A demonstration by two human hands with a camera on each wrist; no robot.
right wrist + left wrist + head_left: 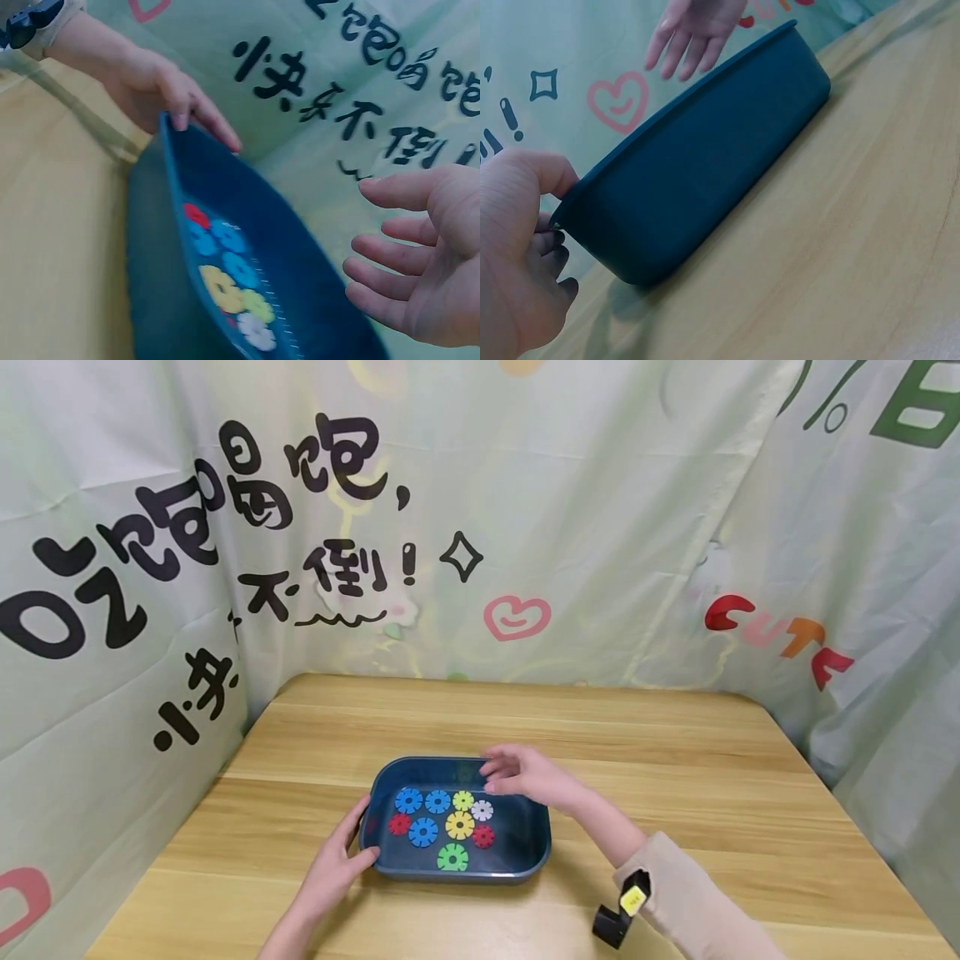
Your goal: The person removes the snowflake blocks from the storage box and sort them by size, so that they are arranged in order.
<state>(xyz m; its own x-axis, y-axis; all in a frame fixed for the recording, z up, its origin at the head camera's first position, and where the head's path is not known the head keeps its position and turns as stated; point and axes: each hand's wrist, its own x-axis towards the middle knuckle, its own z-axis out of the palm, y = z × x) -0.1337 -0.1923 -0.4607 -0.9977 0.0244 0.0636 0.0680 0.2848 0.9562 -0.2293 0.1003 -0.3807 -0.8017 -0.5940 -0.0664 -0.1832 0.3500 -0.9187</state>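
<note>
My left hand [336, 860] reaches forward from the lower left, thumb on top and fingers [553, 244] curled underneath in a grip. My right hand [525, 774] hovers ahead of it, palm down, fingers [390, 251] loosely spread and holding nothing.

A dark blue rectangular plastic tray [530, 852] with rounded corners sits flat on the bench toward its near middle, holding a single layer of flat gear-shaped discs [447, 825] in blue, red, yellow, white and green, the green one nearest the tray's near wall.
</note>
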